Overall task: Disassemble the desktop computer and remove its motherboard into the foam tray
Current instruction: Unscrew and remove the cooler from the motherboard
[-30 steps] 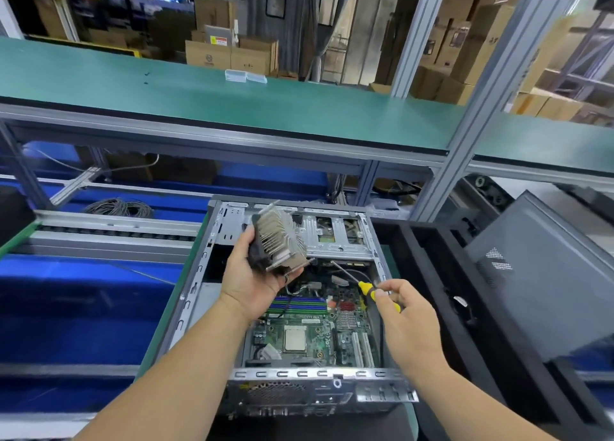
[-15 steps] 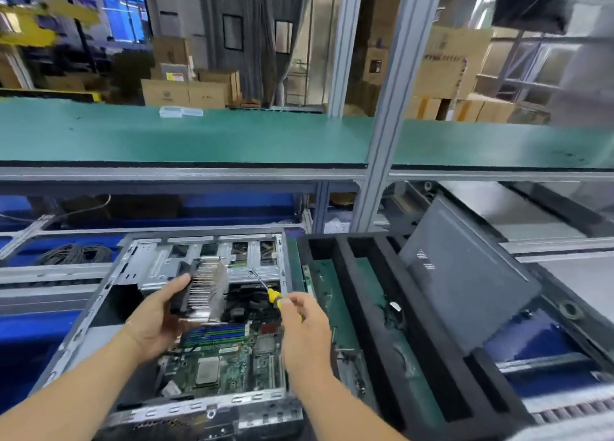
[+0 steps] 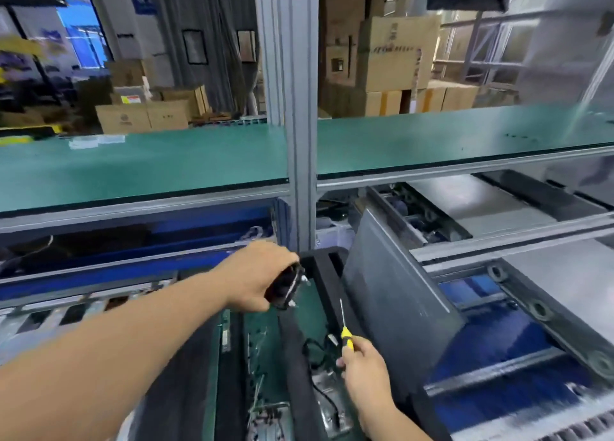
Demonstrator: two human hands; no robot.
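My left hand (image 3: 257, 276) is curled round the heatsink (image 3: 285, 286), which pokes out of my fingers toward four o'clock, above the far end of the black foam tray (image 3: 324, 276). My right hand (image 3: 363, 362) pinches the yellow-handled screwdriver (image 3: 344, 324), shaft pointing to twelve o'clock over the tray. At two o'clock of it leans a grey side panel (image 3: 392, 294). The frame is blurred; I cannot make out the motherboard.
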